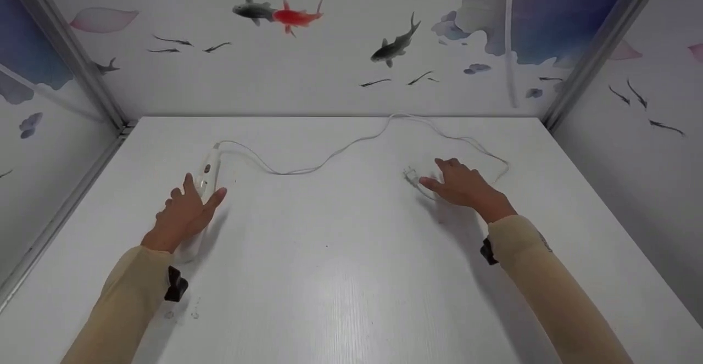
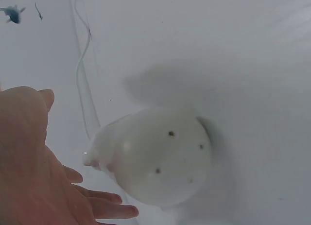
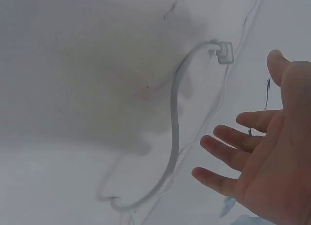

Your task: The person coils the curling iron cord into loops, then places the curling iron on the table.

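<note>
A long white handheld appliance with a dark button lies on the left of the white table, its exact kind unclear. In the left wrist view, the rounded near end of the appliance shows several small dark spots. My left hand is over its middle, fingers spread, partly hiding it; the wrist view shows no grip around it. On the right lies a pale plug, seen also as a plug in the right wrist view. Beside it, my right hand hovers with fingers apart, holding nothing.
A thin white cord runs from the appliance's far end along the back of the table and curves round on the right towards the plug. Behind stands a white wall panel with painted fish, and side panels close in left and right.
</note>
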A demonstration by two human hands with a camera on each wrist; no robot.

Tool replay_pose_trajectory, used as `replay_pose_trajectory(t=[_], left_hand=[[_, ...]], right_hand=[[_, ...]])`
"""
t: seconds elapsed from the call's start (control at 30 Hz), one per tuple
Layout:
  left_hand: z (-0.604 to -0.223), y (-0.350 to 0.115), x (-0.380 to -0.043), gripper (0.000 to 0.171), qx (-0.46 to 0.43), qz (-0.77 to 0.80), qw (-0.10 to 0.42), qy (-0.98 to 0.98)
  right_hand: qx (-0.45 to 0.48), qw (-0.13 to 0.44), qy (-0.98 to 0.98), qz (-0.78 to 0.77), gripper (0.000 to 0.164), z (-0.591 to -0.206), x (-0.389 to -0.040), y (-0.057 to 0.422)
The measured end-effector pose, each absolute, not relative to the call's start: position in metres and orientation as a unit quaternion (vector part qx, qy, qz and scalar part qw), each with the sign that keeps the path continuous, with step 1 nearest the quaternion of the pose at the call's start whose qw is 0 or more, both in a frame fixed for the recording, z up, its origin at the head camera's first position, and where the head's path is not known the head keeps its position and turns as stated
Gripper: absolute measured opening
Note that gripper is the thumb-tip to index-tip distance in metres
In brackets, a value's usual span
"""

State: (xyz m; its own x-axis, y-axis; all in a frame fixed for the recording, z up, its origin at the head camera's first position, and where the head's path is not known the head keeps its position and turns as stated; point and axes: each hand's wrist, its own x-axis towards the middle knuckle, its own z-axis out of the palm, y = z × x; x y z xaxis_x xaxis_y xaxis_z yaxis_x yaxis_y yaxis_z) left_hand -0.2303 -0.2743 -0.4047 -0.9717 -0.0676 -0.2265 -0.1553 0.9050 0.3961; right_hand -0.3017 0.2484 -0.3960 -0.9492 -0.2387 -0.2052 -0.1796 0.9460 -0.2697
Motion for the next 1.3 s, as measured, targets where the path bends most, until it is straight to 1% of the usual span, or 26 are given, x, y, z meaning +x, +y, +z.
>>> replay_pose_trajectory(t=[0.17, 0.3, 0.43, 0.53, 0.6, 0.77, 0.97, 1.03, 1.17, 1.3], left_hand=[[-0.407, -0.277, -0.226, 0.11, -0.064, 0.232, 0.113, 0.964], [-0.407, -0.278, -0.225, 0.108, -0.077, 0.24, 0.127, 0.959], [-0.41, -0.277, -0.225, 0.102, -0.08, 0.24, 0.125, 0.959], [-0.413, -0.277, -0.225, 0.093, -0.083, 0.243, 0.119, 0.959], [-0.414, -0.278, -0.225, 0.086, -0.088, 0.247, 0.113, 0.958], [-0.417, -0.28, -0.226, 0.071, -0.097, 0.249, 0.102, 0.958], [-0.418, -0.279, -0.227, 0.065, -0.095, 0.233, 0.093, 0.963], [-0.418, -0.278, -0.227, 0.064, -0.092, 0.234, 0.092, 0.964], [-0.417, -0.278, -0.227, 0.063, -0.094, 0.251, 0.093, 0.959], [-0.414, -0.278, -0.227, 0.065, -0.098, 0.272, 0.103, 0.952]], right_hand=[[-0.106, 0.16, 0.97, -0.149, 0.087, -0.407, -0.299, 0.243], [-0.109, 0.169, 0.968, -0.151, 0.083, -0.412, -0.299, 0.238], [-0.12, 0.148, 0.97, -0.153, 0.072, -0.417, -0.298, 0.236], [-0.133, 0.127, 0.97, -0.158, 0.061, -0.42, -0.297, 0.236], [-0.134, 0.124, 0.969, -0.168, 0.053, -0.421, -0.297, 0.237], [-0.113, 0.139, 0.963, -0.2, 0.04, -0.42, -0.3, 0.238], [-0.123, 0.143, 0.963, -0.193, 0.026, -0.419, -0.303, 0.239], [-0.129, 0.14, 0.964, -0.188, 0.023, -0.419, -0.303, 0.24], [-0.133, 0.138, 0.964, -0.183, 0.023, -0.42, -0.303, 0.244], [-0.118, 0.148, 0.964, -0.185, 0.024, -0.421, -0.3, 0.252]])
